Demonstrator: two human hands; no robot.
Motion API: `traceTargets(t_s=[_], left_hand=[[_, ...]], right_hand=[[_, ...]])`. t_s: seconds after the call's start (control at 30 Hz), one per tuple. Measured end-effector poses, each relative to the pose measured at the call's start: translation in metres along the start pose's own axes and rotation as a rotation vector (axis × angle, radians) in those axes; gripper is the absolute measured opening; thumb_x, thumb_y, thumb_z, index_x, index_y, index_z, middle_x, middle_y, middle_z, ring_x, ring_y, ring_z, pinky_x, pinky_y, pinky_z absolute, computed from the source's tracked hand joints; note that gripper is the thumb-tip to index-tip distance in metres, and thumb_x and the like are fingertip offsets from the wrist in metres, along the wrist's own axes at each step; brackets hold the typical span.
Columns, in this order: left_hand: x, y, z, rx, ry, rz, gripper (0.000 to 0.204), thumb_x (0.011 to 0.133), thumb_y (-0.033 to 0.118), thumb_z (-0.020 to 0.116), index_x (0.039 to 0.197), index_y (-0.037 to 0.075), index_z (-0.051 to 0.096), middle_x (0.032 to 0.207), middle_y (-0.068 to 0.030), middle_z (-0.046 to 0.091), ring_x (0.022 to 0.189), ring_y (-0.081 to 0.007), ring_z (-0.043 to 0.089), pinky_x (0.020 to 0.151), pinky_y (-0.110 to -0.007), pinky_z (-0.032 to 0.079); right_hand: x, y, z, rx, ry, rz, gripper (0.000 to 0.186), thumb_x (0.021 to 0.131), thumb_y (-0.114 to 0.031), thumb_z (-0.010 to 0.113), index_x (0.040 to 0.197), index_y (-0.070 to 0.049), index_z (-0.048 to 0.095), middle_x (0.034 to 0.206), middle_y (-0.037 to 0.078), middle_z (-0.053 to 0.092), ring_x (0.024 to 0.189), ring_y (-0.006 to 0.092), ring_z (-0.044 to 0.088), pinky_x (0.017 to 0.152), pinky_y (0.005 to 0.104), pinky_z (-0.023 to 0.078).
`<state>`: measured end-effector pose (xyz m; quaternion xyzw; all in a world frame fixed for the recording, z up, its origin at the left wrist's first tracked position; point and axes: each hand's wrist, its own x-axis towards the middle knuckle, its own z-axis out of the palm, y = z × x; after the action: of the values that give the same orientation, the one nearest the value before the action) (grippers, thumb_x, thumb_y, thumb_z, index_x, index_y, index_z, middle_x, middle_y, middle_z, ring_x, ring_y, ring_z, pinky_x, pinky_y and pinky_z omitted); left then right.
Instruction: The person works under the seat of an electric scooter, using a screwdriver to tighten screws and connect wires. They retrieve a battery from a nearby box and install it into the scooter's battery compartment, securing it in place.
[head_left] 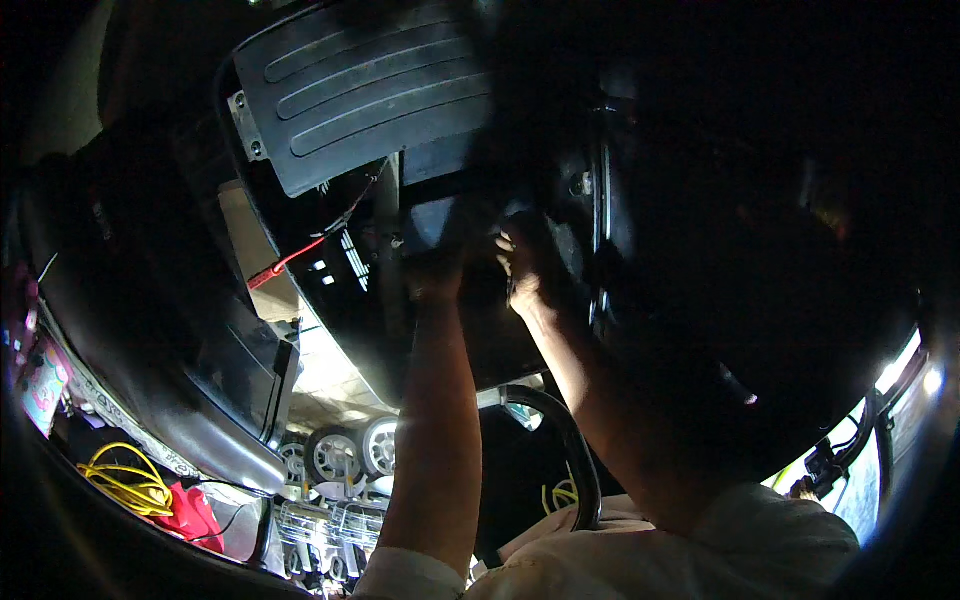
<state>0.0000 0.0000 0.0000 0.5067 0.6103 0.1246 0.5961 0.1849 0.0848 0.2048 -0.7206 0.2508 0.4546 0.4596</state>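
Observation:
Both my arms reach forward into the dark inside of a black housing [380, 345]. My left hand [437, 272] is sunk in shadow beside a flat, dull panel [432, 222], and its fingers are hidden. Close to its right is my right hand [524, 280], with the fingers curled in. What they hold, if anything, is lost in the dark. A grey ribbed plate [370, 95] lies beyond my hands, to the left. From near its edge a dark wire runs to a red insulated lead [275, 272], left of my left hand.
At the left stands a glossy black curved panel [160, 330]. Coiled yellow cable [125, 480] and a red bag-like item [190, 515] lie at lower left. Several spoked wheels [335, 455] show below. A curved black tube [580, 450] rises near my right arm. The right side is mostly dark.

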Motion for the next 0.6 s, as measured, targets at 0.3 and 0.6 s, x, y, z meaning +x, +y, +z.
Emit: traceTargets(t_s=[0.3, 0.6], left_hand=[[0.033, 0.059, 0.005, -0.346, -0.034, -0.053, 0.070, 0.089, 0.063, 0.034, 0.136, 0.012, 0.045, 0.141, -0.0176, 0.041, 0.130, -0.0341, 0.038, 0.106, -0.045, 0.031], [0.048, 0.084, 0.006, -0.572, -0.028, -0.184, 0.056, 0.094, 0.050, 0.036, 0.131, 0.011, 0.050, 0.133, -0.0145, 0.050, 0.120, -0.0294, 0.048, 0.099, -0.041, 0.039]], right_hand=[[0.039, 0.033, -0.012, 0.812, -0.324, 0.195, 0.019, 0.076, -0.021, 0.070, 0.088, -0.011, 0.061, 0.086, 0.004, 0.062, 0.086, 0.0220, 0.060, 0.081, 0.0381, 0.051], [0.057, 0.026, -0.021, 0.606, -0.488, 0.084, 0.022, 0.076, -0.034, 0.075, 0.090, -0.021, 0.066, 0.082, -0.006, 0.063, 0.096, 0.0203, 0.059, 0.080, 0.0449, 0.049]])
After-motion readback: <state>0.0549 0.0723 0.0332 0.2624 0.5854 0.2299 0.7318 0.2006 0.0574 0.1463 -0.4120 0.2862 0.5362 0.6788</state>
